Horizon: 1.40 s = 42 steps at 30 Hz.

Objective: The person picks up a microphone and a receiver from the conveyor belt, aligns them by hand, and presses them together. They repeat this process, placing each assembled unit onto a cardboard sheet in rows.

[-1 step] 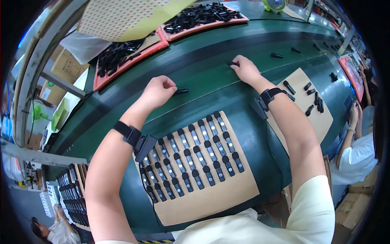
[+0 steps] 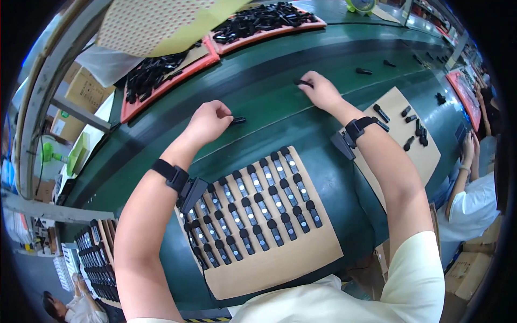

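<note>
My left hand (image 2: 211, 119) is closed, fingertips pinching one end of a small black clip-on microphone (image 2: 238, 120) above the green belt. Further right and a little farther away, my right hand (image 2: 321, 90) pinches another small black microphone (image 2: 303, 83), which points left out of its fingertips. Nearer to me lies a brown cardboard sheet (image 2: 280, 266). Rows of small microphones (image 2: 249, 211) with dark foam tops and grey bodies stand in order on it. My left wrist device covers the upper left corner of these rows.
A second cardboard sheet (image 2: 396, 102) at right bears several loose microphones. Red trays (image 2: 161, 89) heaped with black parts line the far left side. Single microphones (image 2: 364, 71) lie along the belt (image 2: 269, 70). Another person's arm (image 2: 467, 156) shows at the right edge.
My right hand has shifted slightly left and up, and more of its microphone shows. My left hand keeps its place.
</note>
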Available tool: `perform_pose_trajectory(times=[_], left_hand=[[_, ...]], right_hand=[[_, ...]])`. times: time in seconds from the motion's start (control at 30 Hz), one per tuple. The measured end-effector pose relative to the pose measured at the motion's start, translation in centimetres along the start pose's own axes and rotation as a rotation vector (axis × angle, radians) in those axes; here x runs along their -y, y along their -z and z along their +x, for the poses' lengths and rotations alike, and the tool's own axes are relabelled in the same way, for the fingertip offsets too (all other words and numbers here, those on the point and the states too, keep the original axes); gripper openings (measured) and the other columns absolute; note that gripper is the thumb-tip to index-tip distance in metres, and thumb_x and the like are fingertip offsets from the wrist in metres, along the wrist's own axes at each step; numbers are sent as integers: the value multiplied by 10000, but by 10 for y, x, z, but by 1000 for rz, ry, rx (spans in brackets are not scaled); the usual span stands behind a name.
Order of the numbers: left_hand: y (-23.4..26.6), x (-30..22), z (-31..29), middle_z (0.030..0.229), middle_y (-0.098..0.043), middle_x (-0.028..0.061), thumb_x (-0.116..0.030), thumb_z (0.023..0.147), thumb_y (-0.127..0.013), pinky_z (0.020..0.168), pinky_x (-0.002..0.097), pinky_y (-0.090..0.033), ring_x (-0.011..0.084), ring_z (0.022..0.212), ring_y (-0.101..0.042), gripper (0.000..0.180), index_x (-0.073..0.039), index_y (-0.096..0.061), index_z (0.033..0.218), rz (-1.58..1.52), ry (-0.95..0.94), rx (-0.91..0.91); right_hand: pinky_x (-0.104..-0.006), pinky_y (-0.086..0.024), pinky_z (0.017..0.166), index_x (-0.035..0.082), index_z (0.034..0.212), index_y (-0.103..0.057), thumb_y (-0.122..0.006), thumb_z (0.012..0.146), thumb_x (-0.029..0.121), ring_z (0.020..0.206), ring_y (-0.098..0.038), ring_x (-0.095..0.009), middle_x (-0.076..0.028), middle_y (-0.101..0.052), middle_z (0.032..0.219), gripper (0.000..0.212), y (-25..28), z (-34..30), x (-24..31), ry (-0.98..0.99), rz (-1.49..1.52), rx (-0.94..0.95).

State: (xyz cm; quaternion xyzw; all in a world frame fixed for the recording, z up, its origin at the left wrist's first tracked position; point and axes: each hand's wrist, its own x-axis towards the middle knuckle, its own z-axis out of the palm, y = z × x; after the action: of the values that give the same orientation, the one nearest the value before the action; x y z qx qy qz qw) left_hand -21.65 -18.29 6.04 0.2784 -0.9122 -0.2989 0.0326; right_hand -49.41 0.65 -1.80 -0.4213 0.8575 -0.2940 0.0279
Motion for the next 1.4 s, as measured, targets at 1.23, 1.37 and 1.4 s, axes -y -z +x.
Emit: perform_pose_trajectory(times=[1.23,1.37,1.4], left_hand=[[-82,18,-354,1016,-641,105,22,837,-668,870,293,-478,186,924,-622,216,39,-623,1048,-993,50,-595],[-86,12,-366,1019,-646,113,66,784,-706,866,297,-475,197,915,-618,259,24,-644,1032,-771,-53,-631],[-87,12,-369,1023,-651,117,75,771,-716,863,302,-478,202,910,-620,278,18,-647,1035,-759,-74,-599]], right_hand=[[-294,-499,788,21,1061,-664,-784,775,52,879,-639,-188,-65,-666,978,312,34,-306,176,410,859,474],[-301,-486,778,8,1042,-656,-780,758,26,860,-619,-205,-78,-648,978,310,17,-305,197,476,792,499],[-302,-479,779,5,1037,-651,-773,761,18,860,-609,-206,-84,-640,973,302,14,-307,200,489,788,486]])
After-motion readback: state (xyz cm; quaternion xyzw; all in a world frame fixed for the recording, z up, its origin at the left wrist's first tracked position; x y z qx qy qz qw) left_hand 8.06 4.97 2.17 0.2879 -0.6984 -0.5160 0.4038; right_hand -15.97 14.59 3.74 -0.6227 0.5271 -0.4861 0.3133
